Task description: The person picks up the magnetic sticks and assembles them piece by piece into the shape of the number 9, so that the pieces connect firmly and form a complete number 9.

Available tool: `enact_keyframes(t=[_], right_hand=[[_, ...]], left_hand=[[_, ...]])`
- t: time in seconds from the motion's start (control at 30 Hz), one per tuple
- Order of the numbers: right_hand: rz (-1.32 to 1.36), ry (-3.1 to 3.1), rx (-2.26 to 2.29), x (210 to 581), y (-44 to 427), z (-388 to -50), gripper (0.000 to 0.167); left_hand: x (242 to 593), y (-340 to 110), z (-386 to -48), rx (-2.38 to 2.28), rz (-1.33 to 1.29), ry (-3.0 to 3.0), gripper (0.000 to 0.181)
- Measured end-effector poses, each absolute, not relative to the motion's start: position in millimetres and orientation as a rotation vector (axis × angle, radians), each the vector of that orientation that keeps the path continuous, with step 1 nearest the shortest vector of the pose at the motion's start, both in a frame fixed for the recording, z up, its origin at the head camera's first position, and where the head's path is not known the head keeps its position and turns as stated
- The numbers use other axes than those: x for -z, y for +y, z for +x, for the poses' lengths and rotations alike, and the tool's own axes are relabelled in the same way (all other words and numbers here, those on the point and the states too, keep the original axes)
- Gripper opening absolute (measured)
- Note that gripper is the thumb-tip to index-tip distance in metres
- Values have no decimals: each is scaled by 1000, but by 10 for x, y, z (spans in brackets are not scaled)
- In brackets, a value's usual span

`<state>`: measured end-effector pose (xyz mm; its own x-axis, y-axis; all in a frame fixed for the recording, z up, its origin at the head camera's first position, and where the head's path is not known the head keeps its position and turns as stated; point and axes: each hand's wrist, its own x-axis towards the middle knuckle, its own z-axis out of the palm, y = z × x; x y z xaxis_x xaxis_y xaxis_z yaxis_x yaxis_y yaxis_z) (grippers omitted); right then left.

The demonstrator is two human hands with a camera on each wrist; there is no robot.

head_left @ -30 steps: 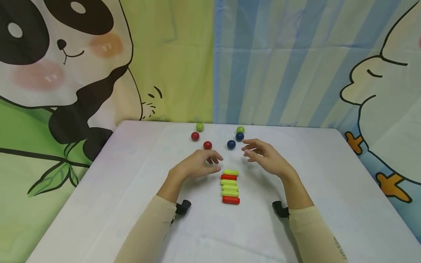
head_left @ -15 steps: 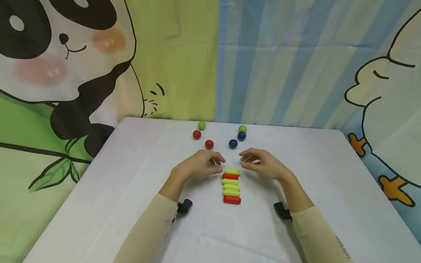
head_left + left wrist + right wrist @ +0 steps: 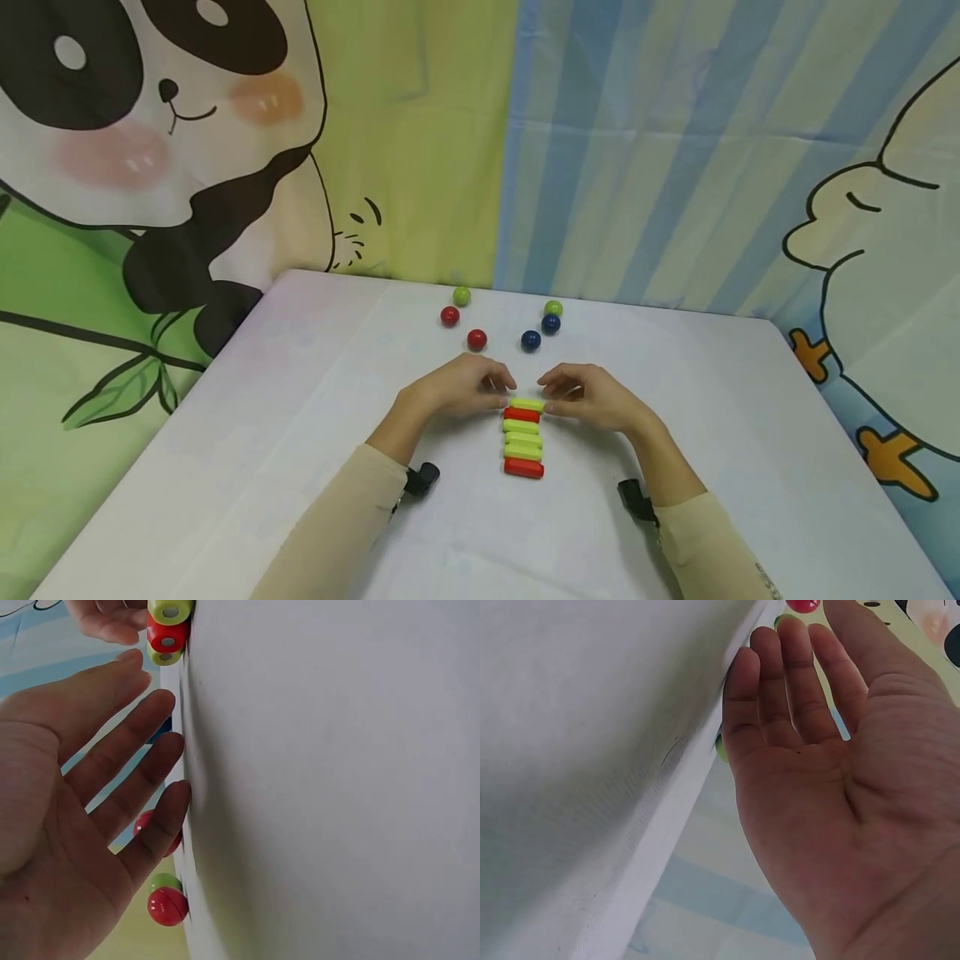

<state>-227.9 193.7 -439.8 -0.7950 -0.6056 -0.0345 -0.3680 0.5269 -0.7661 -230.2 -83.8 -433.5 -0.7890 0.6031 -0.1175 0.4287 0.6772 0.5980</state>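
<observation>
A row of short rods lies across the middle of the white table: a red rod [image 3: 523, 468] nearest, several yellow-green rods [image 3: 522, 440], a second red rod [image 3: 522, 414], and a yellow-green rod [image 3: 527, 405] farthest. In the left wrist view the ends of these yellow-green rods [image 3: 170, 610] show grey metallic discs. My left hand [image 3: 457, 387] is beside the far end of the row, fingers loosely bent, holding nothing. Opposite it, my right hand [image 3: 600, 400] has its thumb close to the far rods; whether it touches them I cannot tell.
Beyond the hands lie two red balls [image 3: 476, 339], two dark blue balls [image 3: 530, 340] and two green balls [image 3: 461, 296]. The white table [image 3: 300, 400] ends at a printed curtain [image 3: 405, 150] with a panda.
My right hand has come down from near the blue balls to the right side of the row's far end. My left hand has barely moved; the head view has shifted slightly.
</observation>
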Motion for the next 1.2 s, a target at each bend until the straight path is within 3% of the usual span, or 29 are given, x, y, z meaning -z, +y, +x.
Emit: enact_keyframes(t=[0.67,1.2], right_hand=[[-877,2556,979,4375,1804,-2311,9],[-822,2605,945,4385,1711,-2456,8]], left_hand=[[4406,-746,-2436,-838,825,2555,11],[4423,-728,-2555,-839,761,2564,20]])
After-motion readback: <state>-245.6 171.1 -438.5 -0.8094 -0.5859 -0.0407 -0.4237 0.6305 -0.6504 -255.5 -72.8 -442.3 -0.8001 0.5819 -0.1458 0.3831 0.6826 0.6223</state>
